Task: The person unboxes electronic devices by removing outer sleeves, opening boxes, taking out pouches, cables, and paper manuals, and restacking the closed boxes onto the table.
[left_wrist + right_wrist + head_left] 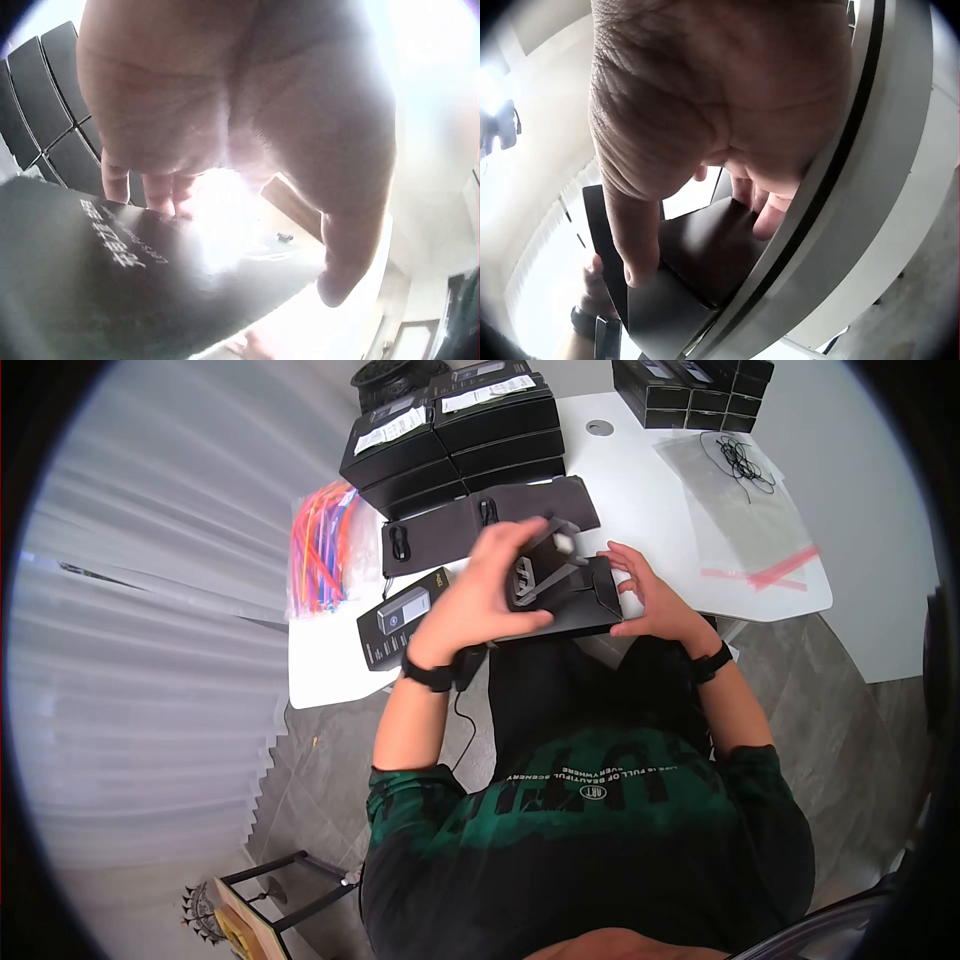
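My right hand (655, 600) grips the end of an open black box (600, 592) near the table's front edge. In the right wrist view its thumb lies on one side of the dark box end (705, 247) and the fingers on the other. Over the box's left part, my blurred left hand (475, 595) spans a dark piece with pale markings (526, 578), held between fingers and thumb. A clear or greyish strip shows beside it. The left palm hides much of that piece. Left of this hand lies a printed black box (405, 618) with a device pictured on it.
Stacked black boxes (500, 440) stand at the back left, more boxes (690, 400) at the back right. Dark pouches (440, 542) with coiled cables lie before the left stack. Colourful strips in a bag (325, 550) lie left; clear bags (745, 530) and black cord (740, 460) right.
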`<state>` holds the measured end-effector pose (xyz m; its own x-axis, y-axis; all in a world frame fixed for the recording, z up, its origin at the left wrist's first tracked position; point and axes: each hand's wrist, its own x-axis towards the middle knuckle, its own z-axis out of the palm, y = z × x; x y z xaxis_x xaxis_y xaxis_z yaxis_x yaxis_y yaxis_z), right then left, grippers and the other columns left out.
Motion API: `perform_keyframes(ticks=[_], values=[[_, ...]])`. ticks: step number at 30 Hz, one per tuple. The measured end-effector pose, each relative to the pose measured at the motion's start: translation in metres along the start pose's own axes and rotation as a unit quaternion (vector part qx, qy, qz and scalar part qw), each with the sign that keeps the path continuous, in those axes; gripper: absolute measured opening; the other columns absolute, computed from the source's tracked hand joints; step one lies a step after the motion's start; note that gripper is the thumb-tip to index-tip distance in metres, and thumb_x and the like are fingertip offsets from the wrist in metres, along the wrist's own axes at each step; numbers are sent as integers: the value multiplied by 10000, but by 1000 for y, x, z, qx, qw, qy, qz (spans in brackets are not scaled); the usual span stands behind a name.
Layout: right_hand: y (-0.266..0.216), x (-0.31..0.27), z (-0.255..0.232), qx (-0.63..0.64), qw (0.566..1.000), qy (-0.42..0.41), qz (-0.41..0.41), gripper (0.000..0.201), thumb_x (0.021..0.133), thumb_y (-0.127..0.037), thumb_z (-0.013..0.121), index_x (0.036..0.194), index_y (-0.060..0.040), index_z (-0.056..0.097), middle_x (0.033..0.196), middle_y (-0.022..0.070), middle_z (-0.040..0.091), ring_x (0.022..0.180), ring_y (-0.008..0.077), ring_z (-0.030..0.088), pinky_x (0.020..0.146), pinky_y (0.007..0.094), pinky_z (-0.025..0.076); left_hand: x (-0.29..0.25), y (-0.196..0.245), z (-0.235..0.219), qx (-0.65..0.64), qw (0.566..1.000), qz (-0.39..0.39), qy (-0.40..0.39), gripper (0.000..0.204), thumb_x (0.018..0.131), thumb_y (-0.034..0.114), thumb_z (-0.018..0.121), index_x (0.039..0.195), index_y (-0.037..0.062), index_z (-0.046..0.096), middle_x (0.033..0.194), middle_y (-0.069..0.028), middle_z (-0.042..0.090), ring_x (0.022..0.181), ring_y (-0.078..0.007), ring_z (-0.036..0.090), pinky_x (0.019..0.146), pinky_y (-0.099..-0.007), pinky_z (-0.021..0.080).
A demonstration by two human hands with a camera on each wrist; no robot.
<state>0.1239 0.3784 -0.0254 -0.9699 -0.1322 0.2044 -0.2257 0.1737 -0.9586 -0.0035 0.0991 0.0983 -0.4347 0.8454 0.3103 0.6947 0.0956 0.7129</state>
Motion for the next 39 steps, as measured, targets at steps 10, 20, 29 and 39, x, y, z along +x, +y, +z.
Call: perform_keyframes(ticks=[10, 20, 29, 39], values=[[-23, 0, -1, -175, 982, -68, -26, 868, 725, -86, 821, 1520, -239, 509, 1671, 197, 217, 1516, 378, 295, 1148, 455, 406, -119, -13, -33, 86, 925, -102, 356, 1090, 717, 246, 885, 1607, 47, 287, 1659, -221, 237, 1525, -358, 289, 1242, -460, 232], [-56, 5, 18, -307, 951, -35, -27, 652, 730, -86, 831, 1337, -198, 620, 1691, 174, 219, 1534, 425, 242, 1199, 496, 331, -80, 18, 11, 269, 958, -58, 76, 699, 764, 236, 856, 1388, 50, 600, 1437, -162, 577, 1348, -369, 534, 1128, -461, 421], [-65, -19, 23, -377, 917, -5, -127, 326, 781, -82, 805, 1084, -177, 729, 1640, 182, 313, 1527, 440, 250, 1219, 524, 294, -67, -16, 13, 4, 991, -125, 37, 218, 967, 140, 611, 1160, 63, 679, 1426, -156, 575, 1329, -352, 538, 1124, -438, 401], [-65, -9, 31, -375, 924, -23, -69, 391, 864, -169, 774, 1248, -137, 712, 1621, 203, 344, 1495, 438, 309, 1206, 508, 329, -57, -18, 15, 278, 955, -76, -71, 702, 735, 418, 863, 1382, 229, 669, 1572, -212, 449, 1443, -436, 409, 1200, -514, 297]])
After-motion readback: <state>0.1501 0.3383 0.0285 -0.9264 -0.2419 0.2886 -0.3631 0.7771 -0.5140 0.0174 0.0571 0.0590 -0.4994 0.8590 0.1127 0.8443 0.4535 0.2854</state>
